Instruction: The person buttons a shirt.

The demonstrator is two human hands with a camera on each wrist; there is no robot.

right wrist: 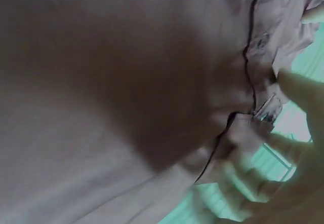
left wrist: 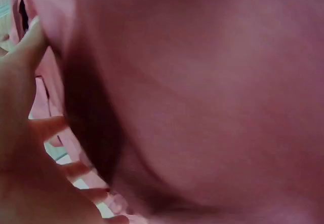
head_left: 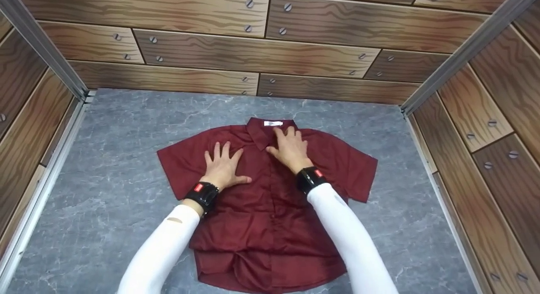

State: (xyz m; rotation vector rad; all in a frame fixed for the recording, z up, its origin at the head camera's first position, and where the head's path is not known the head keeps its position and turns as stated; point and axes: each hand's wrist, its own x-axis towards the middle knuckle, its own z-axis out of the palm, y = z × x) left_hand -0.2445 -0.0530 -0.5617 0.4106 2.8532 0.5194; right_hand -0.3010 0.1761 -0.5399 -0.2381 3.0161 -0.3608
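A dark red short-sleeved shirt point(head_left: 253, 226) lies front up, its collar point(head_left: 256, 133) pointing away from me and a white label point(head_left: 273, 123) showing inside the neck. My left hand point(head_left: 223, 169) rests on the chest left of the button strip, fingers spread and thumb out to the right. Over the right side of the collar lies my right hand point(head_left: 292, 148), its fingers extended toward the neck opening. In the right wrist view the fingers point(right wrist: 243, 183) are blurred beside the placket and collar. Close-up shirt fabric point(left wrist: 212, 92) fills most of the left wrist view.
The shirt lies on a grey marbled surface point(head_left: 105, 159). Wood-patterned panels point(head_left: 202, 45) stand at the back and on both sides, with metal rails point(head_left: 46, 45) at the corners. Near the hem point(head_left: 236, 264) the cloth is creased and folded.
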